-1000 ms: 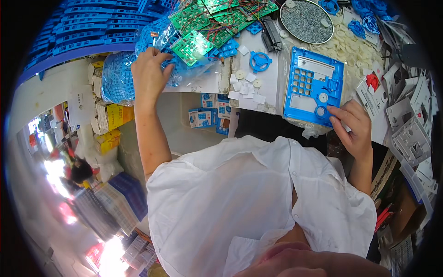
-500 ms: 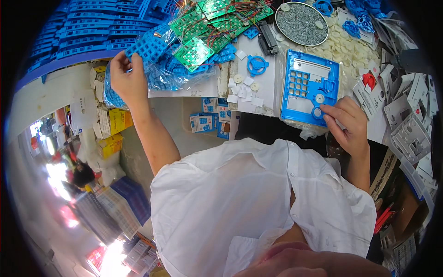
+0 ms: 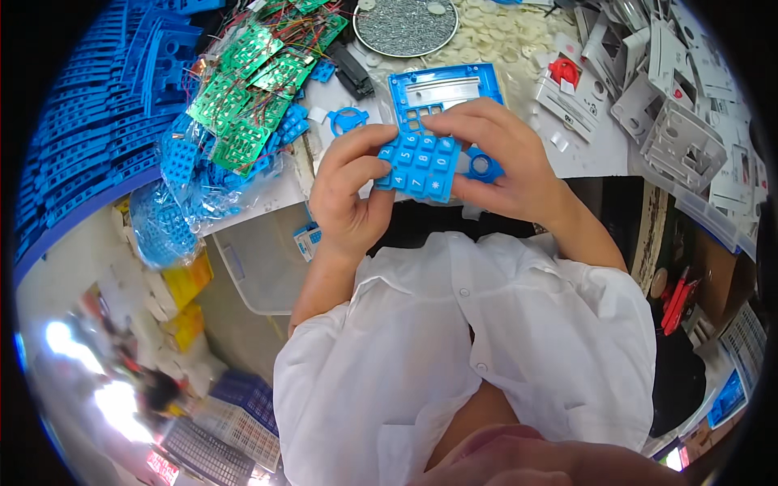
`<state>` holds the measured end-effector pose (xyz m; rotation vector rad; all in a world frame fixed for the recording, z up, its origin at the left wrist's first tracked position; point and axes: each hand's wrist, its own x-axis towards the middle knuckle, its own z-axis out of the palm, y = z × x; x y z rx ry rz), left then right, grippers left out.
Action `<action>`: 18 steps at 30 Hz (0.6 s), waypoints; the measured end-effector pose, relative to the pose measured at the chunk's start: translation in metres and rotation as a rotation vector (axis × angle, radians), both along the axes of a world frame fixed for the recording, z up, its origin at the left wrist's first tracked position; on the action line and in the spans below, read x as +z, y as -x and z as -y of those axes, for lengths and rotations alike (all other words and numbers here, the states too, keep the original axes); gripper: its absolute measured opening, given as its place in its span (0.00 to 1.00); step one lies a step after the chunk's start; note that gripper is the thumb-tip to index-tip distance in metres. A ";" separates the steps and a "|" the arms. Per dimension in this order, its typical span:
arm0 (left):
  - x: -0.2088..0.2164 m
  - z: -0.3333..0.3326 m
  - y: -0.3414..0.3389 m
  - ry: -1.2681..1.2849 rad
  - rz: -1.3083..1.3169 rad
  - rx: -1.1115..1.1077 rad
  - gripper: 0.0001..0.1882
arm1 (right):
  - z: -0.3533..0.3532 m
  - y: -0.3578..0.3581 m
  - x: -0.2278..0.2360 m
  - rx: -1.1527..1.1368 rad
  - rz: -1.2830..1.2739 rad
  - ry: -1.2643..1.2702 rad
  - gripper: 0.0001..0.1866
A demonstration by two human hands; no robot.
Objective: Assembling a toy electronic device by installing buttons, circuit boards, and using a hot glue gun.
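A blue rubber keypad (image 3: 418, 168) is held up between my two hands, its buttons facing me. My left hand (image 3: 350, 182) pinches its left edge with thumb and fingers. On the opposite side, my right hand (image 3: 504, 158) grips the keypad's upper right edge. Behind the keypad lies a blue plastic housing (image 3: 443, 74) with a silvery strip and square key holes; its lower part is mostly hidden by the keypad and my hands. A round blue part (image 3: 481, 166) shows beside my right palm.
Green circuit boards (image 3: 245, 139) with red wires pile at left, beside bagged blue keypads (image 3: 164, 227) and stacked blue housings (image 3: 81, 121). A round tray of small metal pieces (image 3: 405, 28) stands behind. White plastic panels (image 3: 677, 146) fill the right side. A blue ring (image 3: 347, 121) lies nearby.
My left hand has come from the bagged keypads at left to the middle, now with a keypad in it. My right hand has left the housing's lower corner and grips the keypad too.
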<state>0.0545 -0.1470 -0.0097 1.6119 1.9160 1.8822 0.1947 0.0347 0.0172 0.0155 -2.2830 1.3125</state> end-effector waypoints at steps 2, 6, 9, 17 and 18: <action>-0.006 -0.002 -0.005 0.001 0.036 -0.007 0.18 | 0.001 -0.004 -0.004 -0.022 -0.018 0.003 0.33; -0.008 -0.002 -0.012 0.018 0.068 -0.016 0.18 | 0.002 -0.006 -0.011 -0.031 -0.089 0.004 0.32; -0.008 -0.002 -0.011 0.050 0.022 -0.017 0.20 | -0.004 -0.006 -0.004 0.028 -0.094 -0.122 0.33; 0.014 0.007 -0.012 0.228 -0.065 -0.138 0.25 | 0.010 -0.012 0.018 0.058 0.201 -0.252 0.32; 0.017 0.009 -0.013 0.279 -0.025 -0.156 0.26 | 0.008 -0.014 0.019 0.079 0.268 -0.268 0.31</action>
